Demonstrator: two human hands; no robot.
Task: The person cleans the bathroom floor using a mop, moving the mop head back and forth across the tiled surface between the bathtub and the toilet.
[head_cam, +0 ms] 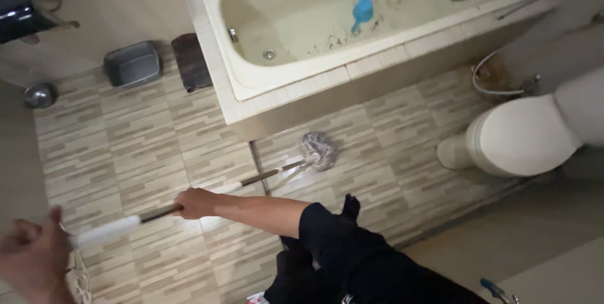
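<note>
While the right hand [196,203] wraps its fingers around the middle of a long dark-shafted mop with a white grip [207,192], the left hand [28,255] sits blurred at the lower left, at the white end of the handle; whether its fingers close on it cannot be told. From the head view, the mop's grey stringy head [318,149] rests on the striped beige tile floor [138,153], just beside the cream bathtub [302,74]. A blue plastic scoop [362,11] lies inside the tub. A white toilet [522,134] stands to the right, a grey rectangular basin [132,63] to the left.
</note>
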